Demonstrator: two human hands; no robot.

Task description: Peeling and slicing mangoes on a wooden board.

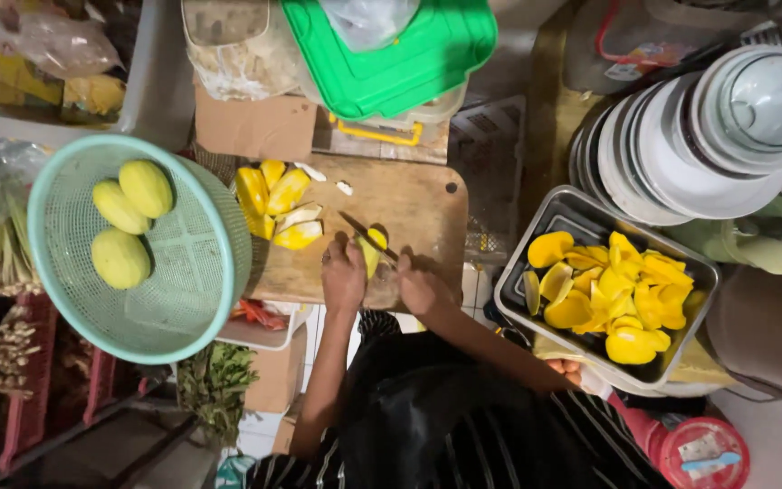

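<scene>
A wooden cutting board [409, 195] lies in the middle. My left hand [344, 276] presses on a yellow mango piece [375, 244] at the board's near edge. My right hand [421, 285] grips a knife [366, 234] whose blade points up-left across that piece. Several cut mango chunks [278, 204] sit piled at the board's left end, with small white scraps beside them.
A teal mesh basket [192, 272] on the left holds three peeled mangoes [128, 222]. To the right, a metal tray [536, 272] carries several mango slices. Stacked white plates and bowls [708, 154] stand at the upper right. A green-lidded container [391, 63] sits behind the board.
</scene>
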